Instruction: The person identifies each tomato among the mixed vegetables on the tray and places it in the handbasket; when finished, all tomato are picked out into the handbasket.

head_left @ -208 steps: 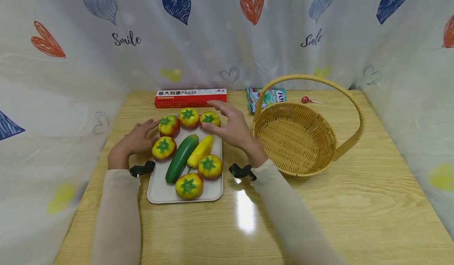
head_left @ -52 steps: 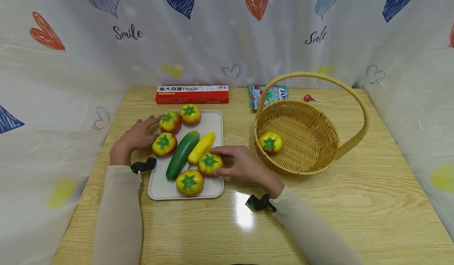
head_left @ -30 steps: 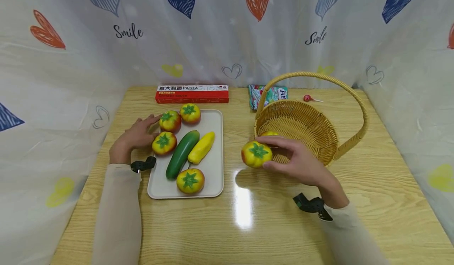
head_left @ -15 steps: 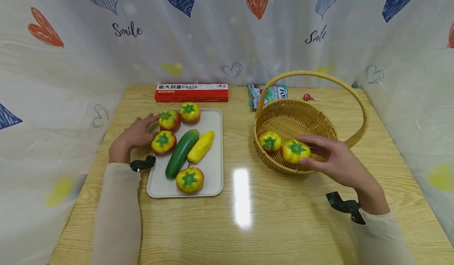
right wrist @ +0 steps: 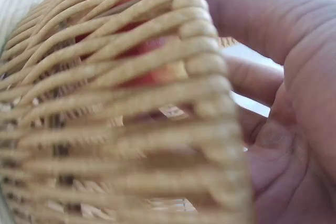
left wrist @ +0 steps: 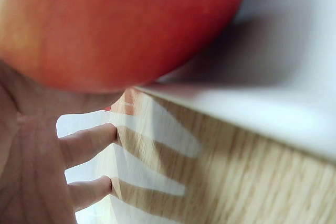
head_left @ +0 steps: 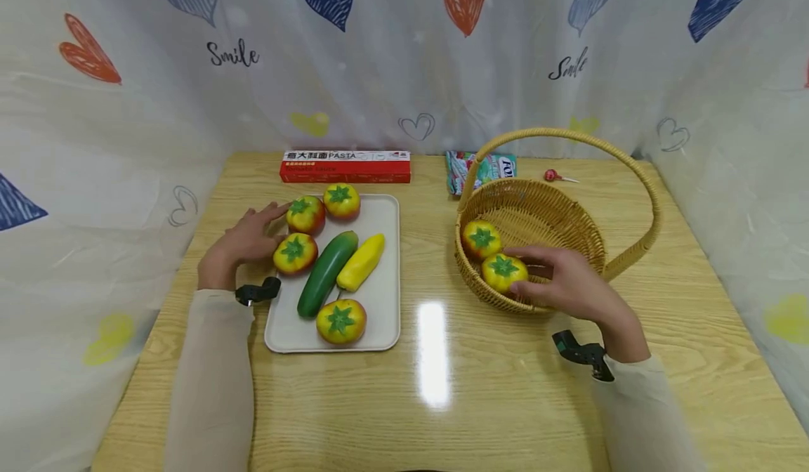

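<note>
My right hand (head_left: 571, 282) reaches over the near rim of the wicker basket (head_left: 597, 237) and grips a yellow-red tomato (head_left: 504, 272) between thumb and fingers, low inside it. Another tomato (head_left: 481, 239) lies right behind that one. Through the weave in the right wrist view, a red patch of tomato (right wrist: 139, 72) shows. At the tray's left edge, my left hand (head_left: 249, 239) rests with fingers extended, close against two tomatoes, the upper (head_left: 306, 215) and the lower (head_left: 295, 253). A red tomato (left wrist: 115, 24) fills the top of the left wrist view, above spread fingers (left wrist: 86, 148).
The white tray (head_left: 379, 331) also bears a green cucumber (head_left: 327, 275), a yellow pepper (head_left: 361, 262) and two more tomatoes, one at the back (head_left: 342, 201) and one in front (head_left: 341, 321). Behind stand a pasta box (head_left: 345, 168), a snack bag (head_left: 496, 168) and a lollipop (head_left: 553, 175).
One tomato went from the tray into the basket earlier. Since then my right hand has lifted a second from the tray's right side and lowered it into the basket. My left hand stayed put.
</note>
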`<state>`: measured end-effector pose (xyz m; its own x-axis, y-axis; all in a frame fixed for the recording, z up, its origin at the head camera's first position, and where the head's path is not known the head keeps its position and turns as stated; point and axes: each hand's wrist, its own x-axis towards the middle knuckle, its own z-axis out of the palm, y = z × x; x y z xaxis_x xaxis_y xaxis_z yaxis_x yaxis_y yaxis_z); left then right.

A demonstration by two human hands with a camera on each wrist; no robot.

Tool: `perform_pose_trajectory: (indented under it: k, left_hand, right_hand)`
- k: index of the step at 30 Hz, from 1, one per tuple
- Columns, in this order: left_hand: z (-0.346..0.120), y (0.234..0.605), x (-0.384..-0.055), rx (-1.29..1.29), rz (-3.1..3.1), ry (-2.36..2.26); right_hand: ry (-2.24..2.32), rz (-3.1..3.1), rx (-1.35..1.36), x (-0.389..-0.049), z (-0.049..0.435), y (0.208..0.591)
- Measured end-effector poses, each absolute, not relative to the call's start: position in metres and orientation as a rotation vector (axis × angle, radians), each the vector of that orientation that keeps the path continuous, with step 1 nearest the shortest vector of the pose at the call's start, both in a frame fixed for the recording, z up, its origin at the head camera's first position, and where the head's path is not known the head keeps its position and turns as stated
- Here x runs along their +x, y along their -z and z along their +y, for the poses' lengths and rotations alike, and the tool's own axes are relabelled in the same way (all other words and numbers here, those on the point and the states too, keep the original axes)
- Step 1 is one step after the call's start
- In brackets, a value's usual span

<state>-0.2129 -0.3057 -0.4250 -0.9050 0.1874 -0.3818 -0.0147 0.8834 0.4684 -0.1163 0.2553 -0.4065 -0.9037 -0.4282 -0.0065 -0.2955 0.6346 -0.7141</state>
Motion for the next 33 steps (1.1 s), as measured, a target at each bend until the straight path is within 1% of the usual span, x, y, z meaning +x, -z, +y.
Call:
perform_pose_trajectory:
  k: [7,12,15,21,27,33]
  left_hand:
    - [-0.305,0.421,-0.213,0.126,2.626,-0.651]
    - [-0.305,0.421,-0.213,0.130,2.627,-0.648]
    - [-0.305,0.421,-0.213,0.130,2.623,-0.651]
    - [-0.306,0.422,-0.215,0.141,2.633,-0.647]
    - [-0.305,0.420,-0.215,0.132,2.626,-0.654]
    - [-0.305,0.422,-0.214,0.115,2.607,-0.668]
  right_hand:
    - [1.228,2.624,-0.534,-0.133,0.241,0.415]
    - [1.144,2.718,-0.542,-0.139,0.233,0.418]
    - [1.113,2.780,-0.541,-0.138,0.233,0.417]
    - [1.247,2.789,-0.492,-0.126,0.240,0.409]
    - [1.483,2.661,-0.640,-0.117,0.236,0.403]
    - [1.636,2.418,-0.846,-0.113,0.212,0.399]
